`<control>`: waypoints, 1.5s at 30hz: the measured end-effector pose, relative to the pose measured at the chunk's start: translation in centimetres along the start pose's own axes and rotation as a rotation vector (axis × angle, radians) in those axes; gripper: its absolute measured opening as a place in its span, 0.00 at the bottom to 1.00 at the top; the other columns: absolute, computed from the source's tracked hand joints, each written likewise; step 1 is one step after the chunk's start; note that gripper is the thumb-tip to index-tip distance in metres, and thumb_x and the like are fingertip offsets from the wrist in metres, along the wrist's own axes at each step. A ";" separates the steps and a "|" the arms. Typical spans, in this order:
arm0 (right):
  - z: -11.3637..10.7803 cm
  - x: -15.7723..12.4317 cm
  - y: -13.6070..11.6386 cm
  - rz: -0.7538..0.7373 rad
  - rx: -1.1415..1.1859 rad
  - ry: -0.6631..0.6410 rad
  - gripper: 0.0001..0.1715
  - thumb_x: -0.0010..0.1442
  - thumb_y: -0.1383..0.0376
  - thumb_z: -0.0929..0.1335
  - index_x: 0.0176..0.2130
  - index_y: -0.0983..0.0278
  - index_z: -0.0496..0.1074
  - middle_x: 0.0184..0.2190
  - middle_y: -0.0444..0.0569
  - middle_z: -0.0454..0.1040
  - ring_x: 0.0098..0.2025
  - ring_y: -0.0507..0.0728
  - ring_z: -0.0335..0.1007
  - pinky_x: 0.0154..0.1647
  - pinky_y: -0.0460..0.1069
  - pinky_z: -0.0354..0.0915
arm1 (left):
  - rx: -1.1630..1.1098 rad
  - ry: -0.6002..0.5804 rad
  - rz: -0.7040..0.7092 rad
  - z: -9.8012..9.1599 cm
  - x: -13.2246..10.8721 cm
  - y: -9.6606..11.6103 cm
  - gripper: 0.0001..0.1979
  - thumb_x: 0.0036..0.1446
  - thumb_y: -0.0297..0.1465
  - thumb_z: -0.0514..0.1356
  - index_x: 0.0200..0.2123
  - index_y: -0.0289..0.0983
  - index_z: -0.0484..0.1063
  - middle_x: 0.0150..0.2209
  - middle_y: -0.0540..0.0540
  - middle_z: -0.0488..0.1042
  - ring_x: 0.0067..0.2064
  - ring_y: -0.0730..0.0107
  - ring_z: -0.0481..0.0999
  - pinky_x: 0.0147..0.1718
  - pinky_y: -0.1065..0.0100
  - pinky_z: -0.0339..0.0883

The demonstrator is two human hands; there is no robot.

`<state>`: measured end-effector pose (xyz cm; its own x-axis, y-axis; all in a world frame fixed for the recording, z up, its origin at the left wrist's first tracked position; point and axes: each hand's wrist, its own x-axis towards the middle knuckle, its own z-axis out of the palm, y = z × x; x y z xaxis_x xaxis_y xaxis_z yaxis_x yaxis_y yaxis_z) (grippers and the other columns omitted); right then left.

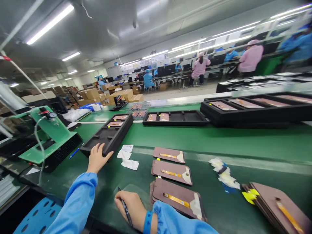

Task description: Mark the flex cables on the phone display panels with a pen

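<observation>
Along a green conveyor bench (243,143) in a long factory hall lit by ceiling strip lights, cardboard boxes (126,95) are stacked at the far left and other people in blue and pink smocks sit at workstations across the aisle. On the bench at left stands a green test fixture (48,136) with a small gauge. Further back lie a second tray (175,117) and a large tray (255,112), both black and holding brown display panels.

The left hand (97,158) rests with fingers spread narrowly over the near end of a black compartment tray (108,135), touching its corner. This tray's long axis runs away from the person, slanting up and to the right, with two panels in its far compartments. Just beside its near end lie small white paper slips (128,159).

The right hand (130,206), with a blue wristband, is closed around a dark pen (125,208), tip pointing away and slightly left, over the bench edge. Just to its right lies a stack of display panels (176,200), each with a yellow flex strip; their long axes run left to right, tilted slightly down to the right. Two more panels (170,164) lie beyond it, and another stack (278,204) lies at far right near peeled white and yellow tabs (226,175).
</observation>
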<state>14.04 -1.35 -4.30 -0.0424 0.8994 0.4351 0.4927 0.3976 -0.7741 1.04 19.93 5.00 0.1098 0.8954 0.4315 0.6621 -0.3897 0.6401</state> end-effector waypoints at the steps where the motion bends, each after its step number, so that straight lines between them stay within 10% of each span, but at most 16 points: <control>1: 0.0 0.1 0.0 0.003 -0.008 -0.002 0.07 0.60 0.66 0.64 0.37 0.60 0.72 0.31 0.42 0.76 0.33 0.52 0.74 0.35 0.42 0.63 | 0.028 -0.030 0.066 0.5 -0.1 -0.3 0.28 0.39 0.42 0.68 0.45 0.39 0.70 0.60 0.38 0.62 0.65 0.52 0.50 0.65 0.55 0.34; 6: -0.3 0.5 0.1 0.010 -0.044 -0.012 0.07 0.60 0.64 0.66 0.39 0.59 0.73 0.32 0.41 0.77 0.35 0.52 0.74 0.37 0.41 0.64 | 0.104 -0.082 0.233 1.5 0.3 -1.4 0.22 0.49 0.40 0.59 0.47 0.37 0.69 0.57 0.36 0.66 0.64 0.53 0.54 0.65 0.54 0.34; 14: -2.3 0.2 -2.5 -0.073 -0.068 0.015 0.07 0.61 0.62 0.65 0.40 0.59 0.72 0.34 0.40 0.77 0.36 0.50 0.74 0.39 0.40 0.64 | 0.219 0.256 0.498 1.5 -3.7 2.5 0.24 0.57 0.42 0.57 0.54 0.36 0.66 0.55 0.36 0.65 0.59 0.51 0.62 0.62 0.52 0.47; 19: -9.6 -3.9 -4.5 -0.193 -0.178 0.157 0.14 0.66 0.58 0.61 0.46 0.61 0.70 0.32 0.46 0.75 0.33 0.53 0.72 0.35 0.45 0.66 | 0.015 -0.265 0.656 4.4 -9.1 6.4 0.20 0.54 0.42 0.61 0.49 0.43 0.69 0.47 0.41 0.72 0.52 0.56 0.69 0.54 0.56 0.62; 24: -18.3 -10.0 -1.8 -0.005 -0.564 0.238 0.21 0.64 0.59 0.65 0.55 0.61 0.63 0.47 0.56 0.72 0.49 0.61 0.68 0.48 0.55 0.65 | 0.015 -0.841 1.006 8.4 -14.1 10.9 0.39 0.50 0.50 0.62 0.62 0.44 0.57 0.60 0.39 0.62 0.61 0.50 0.60 0.59 0.46 0.54; 30: -21.8 -14.1 2.9 0.266 -0.725 0.061 0.47 0.46 0.55 0.77 0.59 0.67 0.60 0.57 0.61 0.63 0.58 0.66 0.59 0.57 0.59 0.60 | 0.150 -0.798 1.065 11.2 -14.7 11.4 0.46 0.46 0.53 0.63 0.65 0.49 0.52 0.61 0.39 0.62 0.57 0.45 0.64 0.52 0.48 0.60; 41: -22.2 -12.9 4.0 0.230 -0.637 0.074 0.41 0.48 0.59 0.77 0.56 0.66 0.61 0.53 0.58 0.67 0.52 0.62 0.64 0.53 0.56 0.63 | 0.097 -0.575 1.128 11.3 -14.2 10.4 0.43 0.43 0.55 0.63 0.62 0.48 0.60 0.54 0.39 0.70 0.50 0.48 0.71 0.44 0.54 0.68; 45: -21.7 -12.9 1.9 0.116 -0.746 0.243 0.25 0.64 0.65 0.65 0.58 0.68 0.58 0.53 0.60 0.66 0.54 0.62 0.63 0.52 0.57 0.63 | -0.129 -0.778 0.837 10.2 -15.9 11.1 0.36 0.48 0.51 0.63 0.59 0.46 0.65 0.55 0.41 0.69 0.53 0.53 0.71 0.49 0.60 0.69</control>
<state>34.42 -16.18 -1.39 0.1931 0.8286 0.5254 0.9386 0.0001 -0.3451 14.18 3.53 -1.23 0.9374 0.2182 0.2714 0.0896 -0.9043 0.4174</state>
